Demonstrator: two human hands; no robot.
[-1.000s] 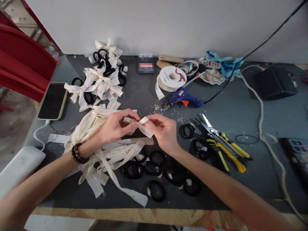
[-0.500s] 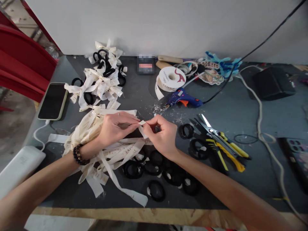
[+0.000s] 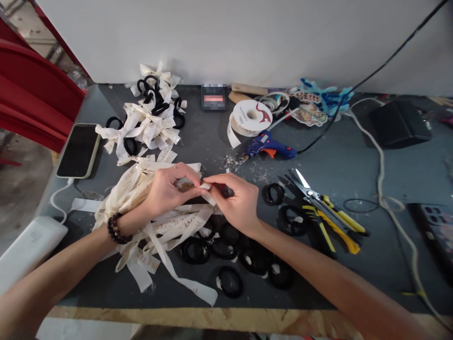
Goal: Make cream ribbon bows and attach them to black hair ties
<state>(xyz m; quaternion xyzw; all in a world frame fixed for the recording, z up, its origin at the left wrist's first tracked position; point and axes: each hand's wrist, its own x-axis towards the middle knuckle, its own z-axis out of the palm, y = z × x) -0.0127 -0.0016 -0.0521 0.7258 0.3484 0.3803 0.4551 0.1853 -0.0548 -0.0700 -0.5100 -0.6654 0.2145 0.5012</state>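
While both hands hang over the middle of the worktop [image 3: 336, 160], a short white ribbon piece [image 3: 208, 199] sits between their fingertips, one end poking below. The left hand [image 3: 170, 188] grips it in a thumb-and-forefinger pinch, and the right hand [image 3: 239, 202] pinches it from the other side, probably so the narrow band can be steered finely. Something dark shows in the crook of the right hand; I can't tell whether it is held.

Under and beside the left wrist spreads a heap of loose printed ribbon strips [image 3: 116, 200], seemingly kept there for easy reach. Black hair ties [image 3: 240, 286] lie near the front, several with white bits attached. Beyond the hands are a pile of ribbon bows [image 3: 148, 123], a ribbon spool [image 3: 243, 115] and a blue glue gun [image 3: 271, 145], its nozzle pointing away from the fingers, sensibly enough.

Scissors [image 3: 311, 194] lie open-bladed right of the right hand, so sideways movement wants care. Forward, a lane runs between bows and glue gun, sprinkled with pale scraps; the wooden front edge [image 3: 212, 317] passes beneath both forearms.
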